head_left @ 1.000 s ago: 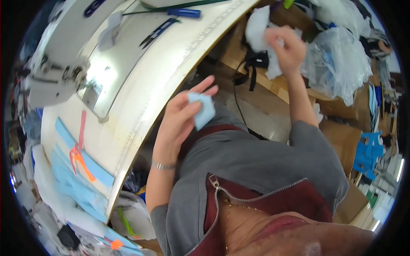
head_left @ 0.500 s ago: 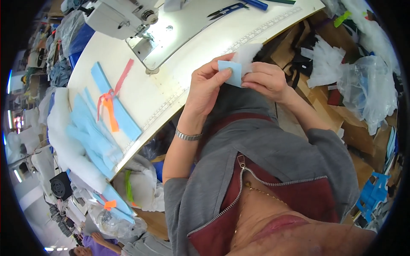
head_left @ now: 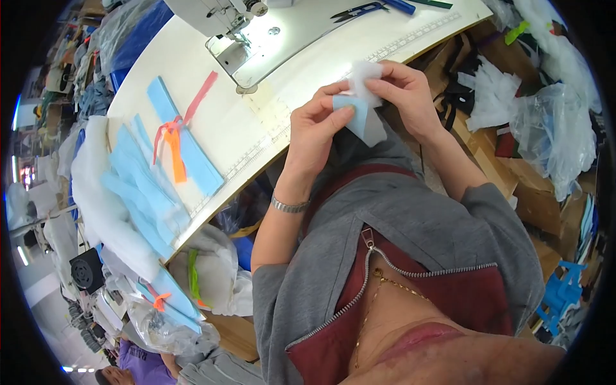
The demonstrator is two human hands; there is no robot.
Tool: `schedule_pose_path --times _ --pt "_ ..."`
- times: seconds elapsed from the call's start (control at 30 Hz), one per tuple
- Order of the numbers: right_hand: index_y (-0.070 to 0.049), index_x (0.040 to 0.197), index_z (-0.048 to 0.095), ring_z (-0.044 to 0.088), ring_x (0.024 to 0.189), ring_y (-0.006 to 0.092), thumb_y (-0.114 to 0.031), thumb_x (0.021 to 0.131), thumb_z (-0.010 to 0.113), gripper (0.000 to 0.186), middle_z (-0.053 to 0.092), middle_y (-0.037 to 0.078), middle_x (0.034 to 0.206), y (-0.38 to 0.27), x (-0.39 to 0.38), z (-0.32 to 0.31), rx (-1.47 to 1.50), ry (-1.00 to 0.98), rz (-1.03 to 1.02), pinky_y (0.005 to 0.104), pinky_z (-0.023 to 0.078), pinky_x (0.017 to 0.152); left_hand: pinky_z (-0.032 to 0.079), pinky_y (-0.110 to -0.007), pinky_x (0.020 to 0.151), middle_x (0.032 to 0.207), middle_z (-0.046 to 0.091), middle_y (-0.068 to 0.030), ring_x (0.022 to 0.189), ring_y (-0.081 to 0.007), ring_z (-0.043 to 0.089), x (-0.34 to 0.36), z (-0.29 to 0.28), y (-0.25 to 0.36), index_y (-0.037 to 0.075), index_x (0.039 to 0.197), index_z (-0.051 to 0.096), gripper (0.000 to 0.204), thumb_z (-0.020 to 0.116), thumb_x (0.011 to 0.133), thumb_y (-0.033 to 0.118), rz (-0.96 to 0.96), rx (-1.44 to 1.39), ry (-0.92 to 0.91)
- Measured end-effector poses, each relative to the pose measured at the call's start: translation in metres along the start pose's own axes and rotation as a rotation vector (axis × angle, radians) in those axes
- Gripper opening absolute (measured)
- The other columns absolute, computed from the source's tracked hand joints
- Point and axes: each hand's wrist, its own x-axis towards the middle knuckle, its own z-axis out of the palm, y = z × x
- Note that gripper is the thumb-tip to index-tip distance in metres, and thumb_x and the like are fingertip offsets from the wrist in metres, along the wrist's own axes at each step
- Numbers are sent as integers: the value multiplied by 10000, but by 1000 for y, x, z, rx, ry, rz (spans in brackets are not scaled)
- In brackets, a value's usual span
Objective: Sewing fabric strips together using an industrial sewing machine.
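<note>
Ruler markings (head_left: 412, 36); left hand (head_left: 314, 133) pinches blue piece (head_left: 359, 119).

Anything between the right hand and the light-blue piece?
Yes: white wadding, pinched in the right hand, sits between its fingertips and the light-blue piece held by the left hand. Nothing else visible.
</note>
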Motion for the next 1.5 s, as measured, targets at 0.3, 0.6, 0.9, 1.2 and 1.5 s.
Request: schedule_pose_path --times 0.3,0.6,0.9,1.2,1.5 --pt "16 1037 708 634 965 137 37 860 689 180 693 71 1036 -11 -1 34 -180 -193 -355 271 496 850 419 -409 1116 1368 629 -190 1362 -291 512 -26 12 29 -1 1082 761 204 707 884 -9 275 264 65" --pt "-21 1110 670 625 1140 194 -172 841 797 334 668 103 1209 3 -8 54 -244 -177 -447 326 475 989 508 -399 1019 1214 697 -166 1173 -260 647 -25 1 44 -24 1160 695 232 669 976 116 339 75 266" --pt "-54 985 714 621 1189 265 -181 798 819 250 637 131 1295 21 -17 61 -202 -181 -510 347 489 987 540 -390 977 1201 699 -134 1132 -240 659 -30 6 52 -29 1205 671 267 660 986 122 354 69 250" --pt "-5 1020 733 654 977 217 -125 851 760 209 684 118 1092 31 -17 57 -308 -235 -329 314 500 848 542 -382 977 1280 660 -140 1140 -251 653 -26 -7 43 -28 1235 635 275 628 1005 122 354 2 280" --pt "1 922 745 679 830 186 -80 844 760 113 708 106 927 27 -1 60 -317 -204 -238 282 513 736 579 -361 893 1122 717 -169 1008 -259 715 -8 -21 43 11 1095 634 140 664 958 12 371 -150 411"
